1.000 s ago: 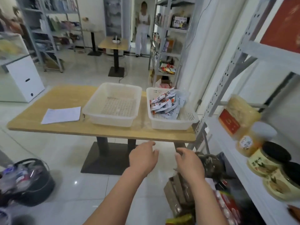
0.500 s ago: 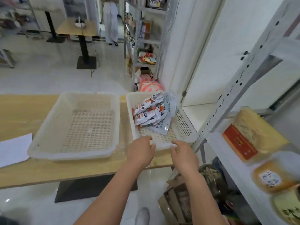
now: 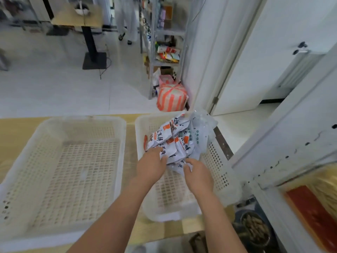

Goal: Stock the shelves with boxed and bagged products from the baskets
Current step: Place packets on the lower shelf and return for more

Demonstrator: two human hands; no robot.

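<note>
1. Left hand (image 3: 151,167): fingers stretched forward, tips resting on the near-left edge of the packets (image 3: 173,143); not closed round any.
2. Right hand (image 3: 198,175): fingertips at the pile's near edge, on a white packet. The fingers are hidden behind the back of the hand, so I cannot tell whether it has a hold.
3. Packets: white with orange patches and dark print, jumbled and overlapping in the far half of the right basket (image 3: 215,172). The pile's long axis runs from near-left to the far-right corner.
4. Clear bag (image 3: 202,125), crumpled, at the pile's far-right end, rising over the rim.
5. Print is too blurred to read; the packet count is unclear.
6. Left basket (image 3: 82,119) sits just beside the right one, both on a wooden table (image 3: 130,139).
7. White shelf post (image 3: 291,143) on the right; the goods on its shelf are blurred and cut off.
8. Pale tiled floor (image 3: 73,88) beyond, with a striped bag (image 3: 172,98) by a far rack.
</note>
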